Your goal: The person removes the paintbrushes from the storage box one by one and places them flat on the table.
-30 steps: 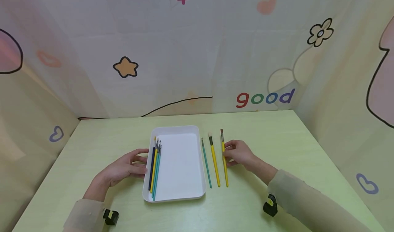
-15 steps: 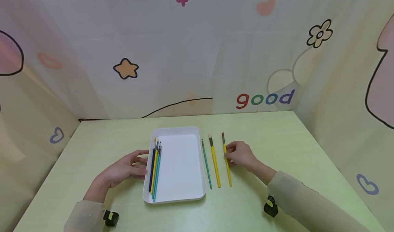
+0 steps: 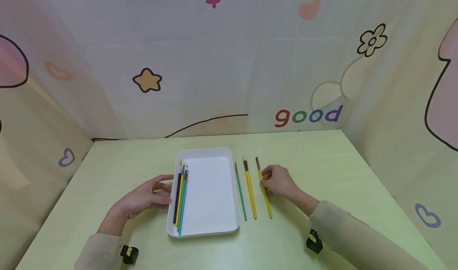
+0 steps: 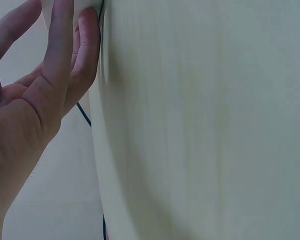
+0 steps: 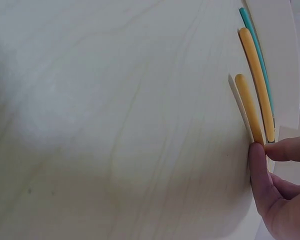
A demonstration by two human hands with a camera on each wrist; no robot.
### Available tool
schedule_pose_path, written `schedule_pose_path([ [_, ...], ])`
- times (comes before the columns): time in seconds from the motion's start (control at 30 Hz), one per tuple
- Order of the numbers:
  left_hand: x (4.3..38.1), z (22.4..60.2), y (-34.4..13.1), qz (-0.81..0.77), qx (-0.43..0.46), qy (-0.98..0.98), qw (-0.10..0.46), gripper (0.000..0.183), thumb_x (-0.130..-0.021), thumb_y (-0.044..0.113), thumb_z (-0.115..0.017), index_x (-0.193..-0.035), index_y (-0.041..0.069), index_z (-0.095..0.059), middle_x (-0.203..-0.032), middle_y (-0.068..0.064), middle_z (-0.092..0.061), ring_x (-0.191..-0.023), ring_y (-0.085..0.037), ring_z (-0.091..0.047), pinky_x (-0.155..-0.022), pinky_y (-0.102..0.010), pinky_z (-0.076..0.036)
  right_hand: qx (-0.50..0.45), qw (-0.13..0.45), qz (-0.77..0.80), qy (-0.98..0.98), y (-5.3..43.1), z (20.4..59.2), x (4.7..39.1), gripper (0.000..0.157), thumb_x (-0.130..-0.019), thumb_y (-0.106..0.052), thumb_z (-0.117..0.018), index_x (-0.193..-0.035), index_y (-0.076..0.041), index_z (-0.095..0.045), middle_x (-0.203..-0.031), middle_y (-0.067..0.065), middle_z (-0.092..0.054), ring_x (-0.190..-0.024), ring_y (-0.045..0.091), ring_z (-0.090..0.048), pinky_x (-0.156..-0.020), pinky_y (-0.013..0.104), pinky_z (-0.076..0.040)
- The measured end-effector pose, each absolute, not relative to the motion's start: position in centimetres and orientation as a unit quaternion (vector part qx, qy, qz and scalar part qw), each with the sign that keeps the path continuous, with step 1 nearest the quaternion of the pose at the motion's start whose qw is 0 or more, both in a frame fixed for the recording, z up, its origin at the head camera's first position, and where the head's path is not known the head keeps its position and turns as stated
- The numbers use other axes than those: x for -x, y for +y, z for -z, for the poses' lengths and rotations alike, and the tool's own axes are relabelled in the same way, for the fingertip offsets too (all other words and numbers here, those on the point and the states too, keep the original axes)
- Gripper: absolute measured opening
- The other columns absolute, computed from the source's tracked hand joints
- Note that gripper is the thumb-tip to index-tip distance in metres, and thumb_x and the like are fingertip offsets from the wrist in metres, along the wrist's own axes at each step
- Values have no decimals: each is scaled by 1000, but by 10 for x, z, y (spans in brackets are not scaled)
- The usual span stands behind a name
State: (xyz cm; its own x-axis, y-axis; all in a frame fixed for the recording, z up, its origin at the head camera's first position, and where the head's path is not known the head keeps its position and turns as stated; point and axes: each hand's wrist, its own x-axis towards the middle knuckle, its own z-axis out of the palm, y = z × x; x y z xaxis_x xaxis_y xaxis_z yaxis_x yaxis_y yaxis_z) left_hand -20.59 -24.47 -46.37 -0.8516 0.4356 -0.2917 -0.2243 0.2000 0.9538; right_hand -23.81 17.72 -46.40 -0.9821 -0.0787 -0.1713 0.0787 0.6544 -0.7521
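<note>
My right hand (image 3: 280, 181) pinches a yellow-handled paintbrush (image 3: 266, 196) with a dark red tip between thumb and fingers. Its handle end shows in the right wrist view, where a shadow lies alongside it. To its left lie a second yellow paintbrush (image 3: 250, 188) with a pale tip and a slim teal paintbrush (image 3: 241, 192). Left of these stands a white tray (image 3: 211, 194), with several paintbrushes (image 3: 181, 198) in navy, yellow and teal lined up along its left side. My left hand (image 3: 144, 196) touches the tray's left edge with loosely spread fingers; the left wrist view shows the fingertips at that edge.
The pale wooden table (image 3: 304, 150) carries the tray and brushes. A printed cloth (image 3: 229, 63) with a star, hearts and the word "good" rises behind and at both sides. A small black device (image 3: 129, 254) sits at each wrist.
The pinched yellow brush has turned: its handle end has swung to the right, and its red tip sits lower and slightly left. The left hand and tray stay put.
</note>
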Motion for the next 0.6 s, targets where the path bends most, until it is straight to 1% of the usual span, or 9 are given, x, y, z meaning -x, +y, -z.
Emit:
schedule_pose_path([
  [0.23,206,463,-244,-626,-74,731,262,82,-93,3,-73,-159,2,-24,-140,-30,-44,-109,-34,-65,-93,-44,-57,12,95,410,907,176,462,239,28,-90,0,-73,-116,8,-64,-92,11,-62,-71,19,-61,-60,29,-61],
  [0.6,206,464,-245,-627,-75,729,263,82,-93,3,-73,-159,2,-24,-140,-30,-44,-109,-34,-65,-93,-44,-58,6,102,404,909,176,464,240,29,-93,-4,-73,-118,6,-64,-93,10,-62,-71,18,-61,-60,28,-60],
])
